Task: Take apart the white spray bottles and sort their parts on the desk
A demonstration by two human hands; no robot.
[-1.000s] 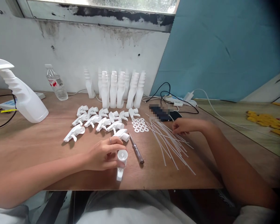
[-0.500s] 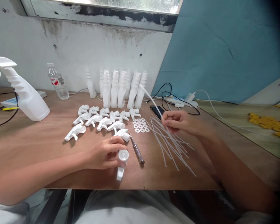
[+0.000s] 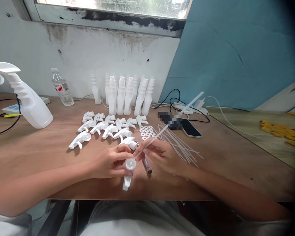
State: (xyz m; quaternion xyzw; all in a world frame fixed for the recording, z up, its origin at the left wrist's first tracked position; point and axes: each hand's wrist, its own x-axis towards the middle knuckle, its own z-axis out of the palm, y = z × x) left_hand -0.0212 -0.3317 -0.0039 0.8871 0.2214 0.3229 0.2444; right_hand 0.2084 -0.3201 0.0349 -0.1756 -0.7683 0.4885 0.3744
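Observation:
My left hand (image 3: 115, 162) is closed on a white spray head (image 3: 130, 164), whose round open end faces up near the table's front edge. Pinched in the fingers of my right hand (image 3: 159, 154) is a thin white tube (image 3: 159, 132), slanting up to the right. Its lower end is close beside the spray head's opening. Under the right fingers lies a screwdriver (image 3: 147, 166), partly hidden. More white spray heads (image 3: 109, 130) lie in rows beyond my left hand. Small white rings (image 3: 147, 129) and a pile of loose tubes (image 3: 182, 146) are beyond my right hand.
Several white bottles (image 3: 129, 95) stand by the wall. A large spray bottle (image 3: 33, 105) and a water bottle (image 3: 62, 90) are at the left. Behind the tubes lie a phone (image 3: 191, 128), black cables and a power strip (image 3: 191, 108). Yellow items (image 3: 280, 132) lie far right.
My right hand has moved left and down with the tube, from the pile to beside the spray head. The phone is now uncovered. My left hand has barely moved.

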